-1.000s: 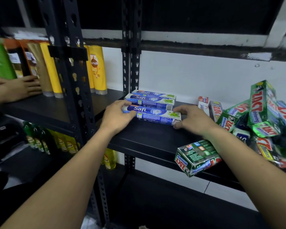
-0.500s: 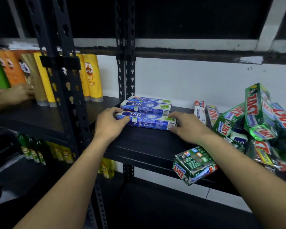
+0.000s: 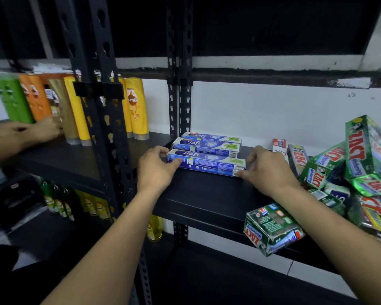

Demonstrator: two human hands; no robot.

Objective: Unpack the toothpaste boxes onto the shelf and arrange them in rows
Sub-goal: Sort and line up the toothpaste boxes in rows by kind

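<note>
Three blue Safi toothpaste boxes lie side by side on the black shelf (image 3: 207, 194), running left to right. My left hand (image 3: 156, 170) grips the left end of the front Safi box (image 3: 207, 165), thumb on its front face. My right hand (image 3: 264, 168) holds the right end of the same box, fingers curled at its end. Behind it lie the middle Safi box (image 3: 207, 146) and the back Safi box (image 3: 211, 137).
A heap of green Zact toothpaste packs (image 3: 361, 164) fills the shelf's right side; one Zact pack (image 3: 271, 230) overhangs the front edge. Black uprights (image 3: 101, 128) stand left. Shampoo bottles (image 3: 134, 111) line the neighbouring shelf, where another person's hands (image 3: 31, 133) reach.
The front box has slid slightly forward and away from the other two, both my hands still on its ends. The other person's hands moved toward the bottles.
</note>
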